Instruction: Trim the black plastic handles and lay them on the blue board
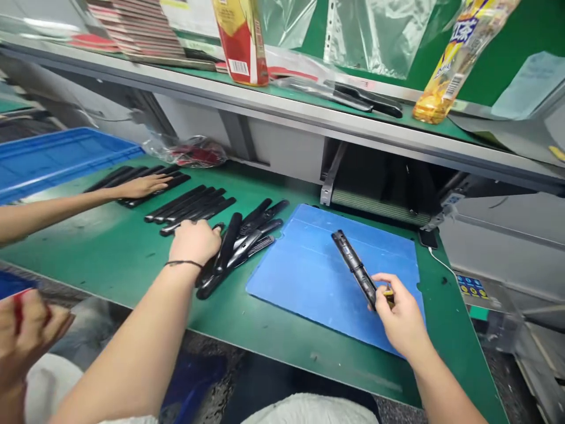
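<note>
My right hand [399,315] is closed around the lower end of a long, narrow black plastic part [353,264], its inner side showing. Something yellow [388,294] also shows between those fingers; its kind is unclear. Under the part lies a blue sheet [300,277]. To the left, my left hand [194,242], with a dark band at the wrist, has its fingers curled down among black parts, the fingertips hidden. Beside it is a loose pile of black parts [229,244]. A row of similar long black pieces [189,203] lies just beyond.
Another person's hand [145,185] rests on more black pieces at the left; a further hand [33,330] shows lower left. A blue tray [66,156] stands behind. Overhead, a shelf [282,109] carries a drink bottle [459,65]. A phone [427,238] with a cable lies right.
</note>
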Demonstrator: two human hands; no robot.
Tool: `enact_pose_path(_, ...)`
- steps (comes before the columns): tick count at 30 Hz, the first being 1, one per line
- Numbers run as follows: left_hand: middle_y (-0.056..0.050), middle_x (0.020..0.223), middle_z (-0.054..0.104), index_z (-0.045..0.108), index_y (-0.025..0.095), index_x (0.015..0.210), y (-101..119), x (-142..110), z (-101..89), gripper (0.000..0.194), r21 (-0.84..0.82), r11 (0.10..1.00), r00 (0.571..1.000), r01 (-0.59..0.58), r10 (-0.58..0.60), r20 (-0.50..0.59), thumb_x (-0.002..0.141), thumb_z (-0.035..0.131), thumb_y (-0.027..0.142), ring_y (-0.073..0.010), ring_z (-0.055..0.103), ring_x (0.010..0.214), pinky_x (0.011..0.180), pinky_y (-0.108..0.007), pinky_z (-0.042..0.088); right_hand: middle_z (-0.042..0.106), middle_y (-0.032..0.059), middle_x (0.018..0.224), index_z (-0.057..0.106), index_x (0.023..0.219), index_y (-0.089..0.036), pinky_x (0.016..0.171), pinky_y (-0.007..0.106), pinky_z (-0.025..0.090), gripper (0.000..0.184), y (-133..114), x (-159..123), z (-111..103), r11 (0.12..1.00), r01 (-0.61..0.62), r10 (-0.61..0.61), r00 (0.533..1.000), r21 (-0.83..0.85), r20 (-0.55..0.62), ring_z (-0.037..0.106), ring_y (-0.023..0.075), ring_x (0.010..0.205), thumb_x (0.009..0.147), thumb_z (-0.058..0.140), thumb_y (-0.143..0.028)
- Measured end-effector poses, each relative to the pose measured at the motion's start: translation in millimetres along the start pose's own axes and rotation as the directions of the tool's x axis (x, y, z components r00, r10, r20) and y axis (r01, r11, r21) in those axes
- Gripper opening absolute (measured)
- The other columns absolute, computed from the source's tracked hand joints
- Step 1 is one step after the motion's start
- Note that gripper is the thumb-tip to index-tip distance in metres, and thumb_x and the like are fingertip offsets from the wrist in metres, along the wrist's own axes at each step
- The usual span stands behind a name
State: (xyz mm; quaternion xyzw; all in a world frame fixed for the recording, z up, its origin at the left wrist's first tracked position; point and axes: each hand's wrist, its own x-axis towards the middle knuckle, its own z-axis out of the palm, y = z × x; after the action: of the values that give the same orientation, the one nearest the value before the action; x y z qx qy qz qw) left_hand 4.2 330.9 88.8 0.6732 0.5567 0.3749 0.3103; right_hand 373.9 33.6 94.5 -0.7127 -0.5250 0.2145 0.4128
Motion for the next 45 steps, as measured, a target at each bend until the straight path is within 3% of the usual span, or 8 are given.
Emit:
enact_pose_path(4, -0.017, 0.118, 0.069, 0.067, 0.014, 0.118, 57.1, -95.3, 39.3, 0.043, -0.428, 0.904, 0.997, 0.013, 0.023, 0.079, 0.093, 0.065, 0.049, -0.03, 0.063, 0.114, 0.093, -0.038, 0.051, 0.068, -0.0018, 0.069, 0.055, 0.12, -0.022, 0.055, 0.023, 0.053, 0.021, -31.4, -39.6, 41.8, 0.948, 0.111, -0.116, 0.993, 0.299, -0.003, 0.069, 0.0155, 0.061, 0.105, 0.049, -0.035)
enact_pose_path(8, -0.012, 0.11, 0.069, 0.05, 0.02, 0.146, 107.6, -182.0, 80.4, 0.061, -0.933, 0.229, 0.958, 0.276, 0.009, 0.286, 0.098, 0.058, 0.057, -0.0241, 0.068, 0.09, 0.078, -0.039, 0.055, 0.07, -0.0017, 0.073, 0.053, 0.12, -0.023, 0.056, 0.024, 0.055, 0.018, -59.5, -73.7, 91.4, 0.901, 0.197, -0.249, 0.964, 0.388, 0.089, 0.068, 0.0143, 0.059, 0.107, 0.047, -0.033)
enact_pose_path(14, 0.004, 0.075, 0.044, 0.06, 0.02, 0.132, 111.4, -206.9, 54.6, 0.033, -0.984, -0.132, 0.977, 0.116, -0.161, 0.137, 0.103, 0.055, 0.034, -0.0077, 0.04, 0.054, 0.052, -0.02, 0.037, 0.071, 0.0028, 0.084, 0.058, 0.118, -0.021, 0.061, 0.029, 0.051, 0.022, -71.3, -99.0, 108.7, 0.764, 0.626, -0.641, 0.763, 0.152, 0.078, 0.066, 0.0161, 0.067, 0.097, 0.065, -0.025)
enact_pose_path(21, 0.003, 0.073, 0.043, 0.061, 0.017, 0.127, 106.6, -216.1, 41.9, 0.038, -0.957, -0.148, 0.944, 0.248, -0.186, 0.273, 0.11, 0.037, 0.042, -0.0083, 0.036, 0.051, 0.047, -0.019, 0.035, 0.072, 0.0057, 0.081, 0.063, 0.111, -0.016, 0.057, 0.031, 0.032, 0.018, -83.5, -102.2, 90.8, 0.424, 0.906, -0.896, 0.417, 0.012, 0.152, 0.053, 0.0147, 0.061, 0.095, 0.063, -0.01)
enact_pose_path(27, 0.003, 0.073, 0.041, 0.064, 0.013, 0.126, 91.3, -224.5, 32.4, 0.041, -0.939, -0.13, 0.94, 0.317, -0.091, 0.33, 0.104, 0.046, 0.043, -0.0092, 0.034, 0.052, 0.046, -0.019, 0.034, 0.065, 0.0009, 0.075, 0.062, 0.103, -0.021, 0.059, 0.029, 0.04, 0.018, -89.8, -105.6, 96.1, 0.629, 0.734, -0.777, 0.601, 0.255, 0.187, 0.055, 0.0137, 0.064, 0.098, 0.05, -0.008)
enact_pose_path(32, 0.005, 0.071, 0.038, 0.066, 0.014, 0.114, 66.5, -235.3, 12.6, 0.029, -0.955, 0.093, 0.954, 0.281, -0.137, 0.267, 0.098, 0.062, 0.038, -0.0079, 0.034, 0.052, 0.044, -0.018, 0.033, 0.066, 0.0056, 0.098, 0.057, 0.127, -0.021, 0.069, 0.029, 0.05, 0.026, -95.9, -81.3, 95.9, 0.797, 0.602, -0.574, 0.733, 0.045, 0.365, 0.063, 0.0163, 0.081, 0.101, 0.055, -0.017)
enact_pose_path(38, 0.005, 0.065, 0.044, 0.062, 0.014, 0.137, 63.7, -258.9, 5.0, 0.052, -0.862, 0.433, 0.963, 0.265, -0.08, 0.256, 0.101, 0.061, 0.052, -0.0081, 0.036, 0.05, 0.043, -0.019, 0.03, 0.052, 0.0015, 0.074, 0.061, 0.098, -0.019, 0.061, 0.03, 0.03, 0.022, -127.4, -34.3, 81.9, 0.465, 0.862, -0.809, 0.507, -0.203, 0.297, 0.042, 0.0161, 0.068, 0.106, 0.04, -0.015)
enact_pose_path(45, 0.003, 0.057, 0.048, 0.069, 0.01, 0.117, 75.7, -266.2, 7.2, 0.052, -0.768, 0.568, 0.915, 0.294, 0.064, 0.398, 0.104, 0.051, 0.057, -0.0087, 0.037, 0.047, 0.044, -0.022, 0.028, 0.047, -0.0004, 0.067, 0.057, 0.075, -0.02, 0.059, 0.032, 0.02, 0.06, -157.2, 9.6, 80.9, 0.268, 0.914, -0.862, 0.369, -0.306, 0.348, 0.035, 0.014, 0.062, 0.1, 0.044, -0.073)
